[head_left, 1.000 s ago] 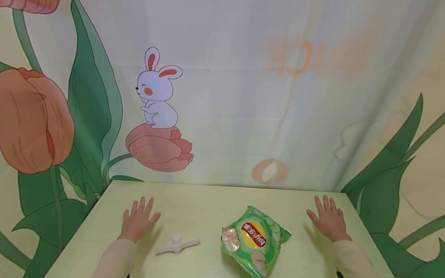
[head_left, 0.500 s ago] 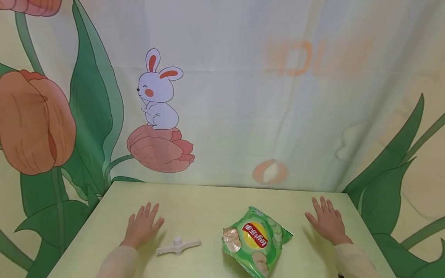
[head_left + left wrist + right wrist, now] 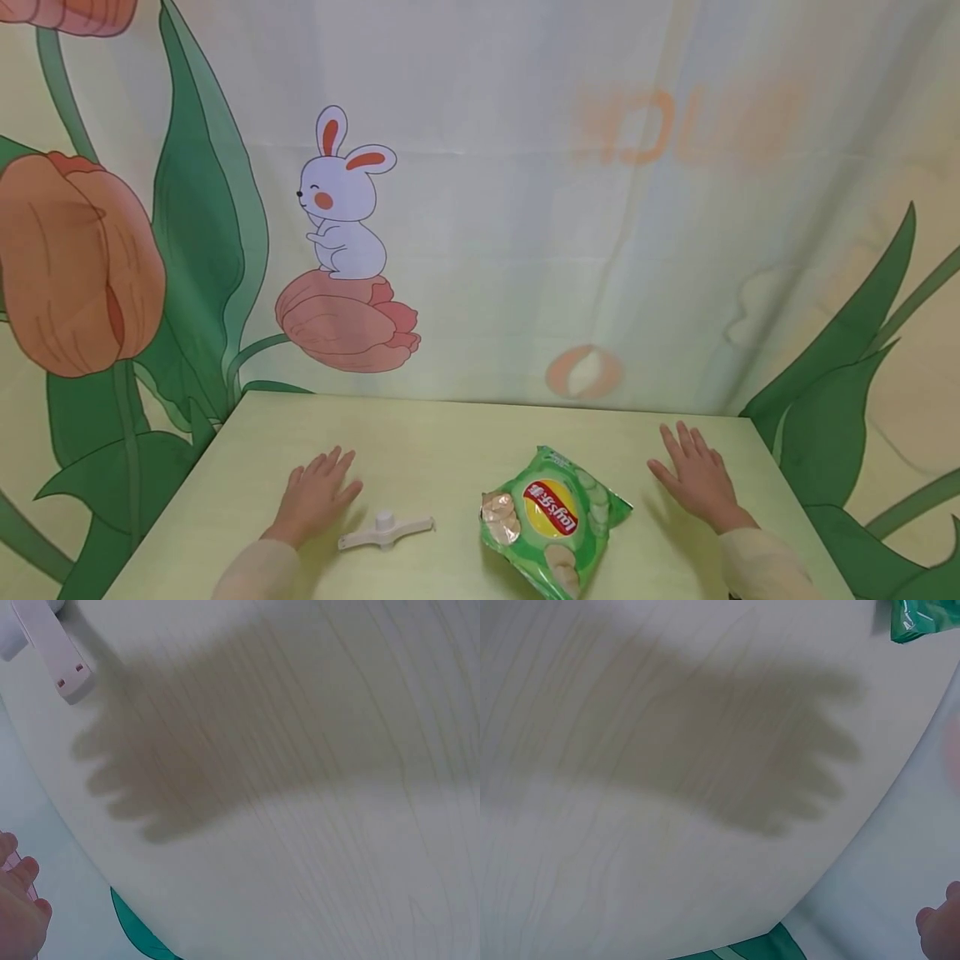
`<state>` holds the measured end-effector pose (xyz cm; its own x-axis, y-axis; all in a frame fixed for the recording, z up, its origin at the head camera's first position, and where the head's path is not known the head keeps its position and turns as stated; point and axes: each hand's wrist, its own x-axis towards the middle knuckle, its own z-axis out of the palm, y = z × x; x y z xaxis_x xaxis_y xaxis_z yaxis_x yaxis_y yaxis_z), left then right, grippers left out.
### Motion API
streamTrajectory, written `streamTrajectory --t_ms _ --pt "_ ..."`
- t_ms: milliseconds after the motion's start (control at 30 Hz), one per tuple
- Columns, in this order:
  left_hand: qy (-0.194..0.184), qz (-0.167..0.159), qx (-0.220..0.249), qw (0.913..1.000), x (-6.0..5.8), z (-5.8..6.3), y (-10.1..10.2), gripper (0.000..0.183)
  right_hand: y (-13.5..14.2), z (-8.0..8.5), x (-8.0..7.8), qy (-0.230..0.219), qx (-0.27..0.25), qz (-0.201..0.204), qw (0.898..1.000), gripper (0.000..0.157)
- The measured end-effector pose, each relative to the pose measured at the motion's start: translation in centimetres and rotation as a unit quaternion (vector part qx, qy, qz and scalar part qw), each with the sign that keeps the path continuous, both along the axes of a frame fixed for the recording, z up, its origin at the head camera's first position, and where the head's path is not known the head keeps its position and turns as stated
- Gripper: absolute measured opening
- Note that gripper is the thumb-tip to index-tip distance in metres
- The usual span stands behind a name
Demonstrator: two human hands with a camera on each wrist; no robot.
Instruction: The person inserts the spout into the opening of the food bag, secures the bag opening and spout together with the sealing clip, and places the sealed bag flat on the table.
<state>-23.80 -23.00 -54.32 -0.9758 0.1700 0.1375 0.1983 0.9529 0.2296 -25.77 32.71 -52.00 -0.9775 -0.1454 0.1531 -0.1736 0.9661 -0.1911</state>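
Note:
On the table lies a green Lay's chip bag (image 3: 540, 523), right of the middle in the head view. To its left is a small white plastic piece (image 3: 386, 530) with two flat arms and a round raised knob; its exact kind I cannot tell. My left hand (image 3: 315, 496), fingers extended, hovers just left of the white piece and holds nothing. My right hand (image 3: 697, 479) hovers right of the bag, fingers spread and straight, apart from it. Each wrist view shows a hand's shadow on the tabletop and only part of the hand at the edge.
The pale wood-grain table (image 3: 442, 433) ends at a back edge against a printed curtain (image 3: 480, 208) with tulips, green leaves and a white rabbit.
My left hand has moved right and nearer to me, towards the white piece. My right hand has drifted slightly left. The bag and white piece stay where they were on the table.

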Motion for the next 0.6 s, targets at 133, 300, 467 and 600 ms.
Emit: streamTrajectory --t_ms 133,300,467,600 --pt "-0.005 -0.009 0.003 0.9999 0.3 0.3 0.4 0.051 -0.5 0.2 0.2 0.004 -0.003 0.009 1.0 0.068" --pt "0.003 -0.024 0.012 0.9996 0.7 0.2 0.9 0.049 -1.1 0.4 0.4 0.007 0.002 0.022 1.0 0.067" --pt "0.005 -0.034 0.024 0.9991 1.0 -0.2 1.2 0.049 -1.7 0.6 0.5 0.022 0.006 0.041 0.999 0.066" --pt "-0.007 -0.041 0.034 0.9986 1.1 -0.5 1.4 0.049 -2.2 0.5 0.6 0.027 0.007 0.051 0.998 0.064"
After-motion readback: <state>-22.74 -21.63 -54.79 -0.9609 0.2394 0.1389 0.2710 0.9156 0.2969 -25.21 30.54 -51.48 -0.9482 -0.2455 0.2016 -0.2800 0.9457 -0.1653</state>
